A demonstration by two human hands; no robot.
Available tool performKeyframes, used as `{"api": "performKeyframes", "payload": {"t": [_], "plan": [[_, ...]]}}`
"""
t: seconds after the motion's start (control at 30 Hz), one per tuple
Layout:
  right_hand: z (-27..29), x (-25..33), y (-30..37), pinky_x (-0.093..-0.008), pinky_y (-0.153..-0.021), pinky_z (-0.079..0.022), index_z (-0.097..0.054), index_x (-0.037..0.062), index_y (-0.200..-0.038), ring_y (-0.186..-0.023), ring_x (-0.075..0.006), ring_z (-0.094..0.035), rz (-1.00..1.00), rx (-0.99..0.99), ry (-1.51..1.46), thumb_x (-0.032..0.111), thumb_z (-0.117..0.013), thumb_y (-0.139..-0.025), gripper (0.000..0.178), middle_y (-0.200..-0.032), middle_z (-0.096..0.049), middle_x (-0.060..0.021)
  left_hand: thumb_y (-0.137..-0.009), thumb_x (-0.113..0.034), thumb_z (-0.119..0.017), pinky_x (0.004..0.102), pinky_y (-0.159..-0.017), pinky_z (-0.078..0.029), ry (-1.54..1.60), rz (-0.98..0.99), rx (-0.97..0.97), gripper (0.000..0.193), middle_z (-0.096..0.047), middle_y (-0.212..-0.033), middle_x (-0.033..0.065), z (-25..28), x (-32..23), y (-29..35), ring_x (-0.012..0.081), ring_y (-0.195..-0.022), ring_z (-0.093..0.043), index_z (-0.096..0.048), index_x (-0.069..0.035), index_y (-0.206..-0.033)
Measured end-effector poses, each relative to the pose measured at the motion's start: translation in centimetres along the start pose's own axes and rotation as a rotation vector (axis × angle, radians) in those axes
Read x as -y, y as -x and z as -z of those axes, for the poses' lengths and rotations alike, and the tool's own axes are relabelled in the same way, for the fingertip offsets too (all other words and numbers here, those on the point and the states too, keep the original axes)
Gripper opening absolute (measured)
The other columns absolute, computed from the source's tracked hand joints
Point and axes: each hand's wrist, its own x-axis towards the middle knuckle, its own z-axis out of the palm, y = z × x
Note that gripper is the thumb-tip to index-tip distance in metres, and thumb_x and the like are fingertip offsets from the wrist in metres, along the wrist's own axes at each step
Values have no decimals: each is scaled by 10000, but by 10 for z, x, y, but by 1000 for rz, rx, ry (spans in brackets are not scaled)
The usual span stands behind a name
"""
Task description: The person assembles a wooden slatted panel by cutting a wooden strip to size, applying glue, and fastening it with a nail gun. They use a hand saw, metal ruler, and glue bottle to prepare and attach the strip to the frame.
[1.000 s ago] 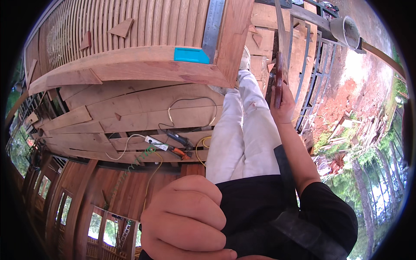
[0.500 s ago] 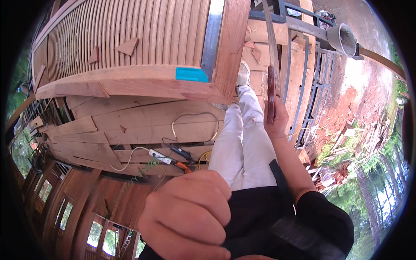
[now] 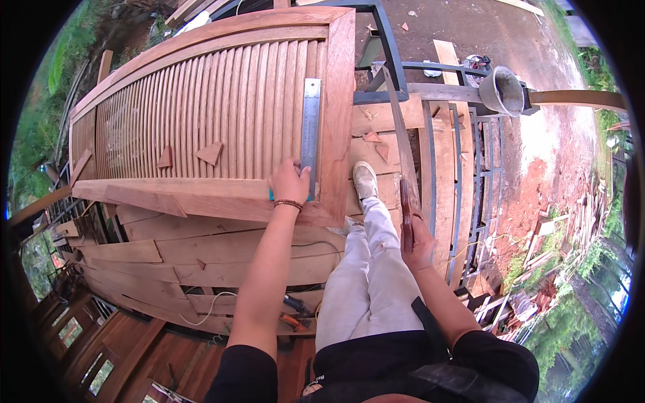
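My left hand is closed over the teal handle of a try square, hiding most of it. The square's metal blade lies along the slats beside the end rail of a slatted wooden panel. In my right hand is a handsaw, gripped by its brown handle, its long blade pointing away from me past the panel's right end. Two small triangular wood offcuts rest on the slats.
Wooden planks form the floor around my feet. Dark metal frames stand beyond the panel's right end, with a grey bucket farther right. An orange-and-black power tool and a white cable lie to my lower left.
My left hand has gone from a fist close to my body out to the square's handle. The saw stays in my right hand. The view has shifted, showing more of the panel's far side.
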Motion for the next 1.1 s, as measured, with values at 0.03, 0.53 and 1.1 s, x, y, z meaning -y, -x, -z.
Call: {"api": "performKeyframes", "payload": {"t": [0.03, 0.53, 1.1], "plan": [[0, -2, 2, -403, -737, -532, -608, -4, -1044, -858, -417, -646, 13, 10, 16, 9, -626, -889, 157, -948, -632, -214, -840, -264, -749, 463, -889, -430, 0, -10, -57, 299, -691, -887, 73, 3, 7, -6, 293, -941, -625, -655, -79, -1055], [52, 35, 54, -418, -749, -527, -603, -52, -1057, -859, -416, -639, 59, 156, -42, -15, -678, -838, 234, -979, -656, -220, -862, -289, -687, 452, -999, -445, -103, -177, -444, 418, -649, -1180, 181, 76, 14, -64, 336, -1097, -615, -649, -23, -1182], [51, 25, 157, -374, -627, -462, -652, 31, -891, -652, -258, -564, 257, 420, -372, 112, -729, -715, 208, -715, -562, -68, -735, -533, -780, 424, -1128, -370, -377, 6, -149, 1061, -468, -1436, 235, -20, -149, -38, 354, -1369, -420, -307, 49, -1486]]}}
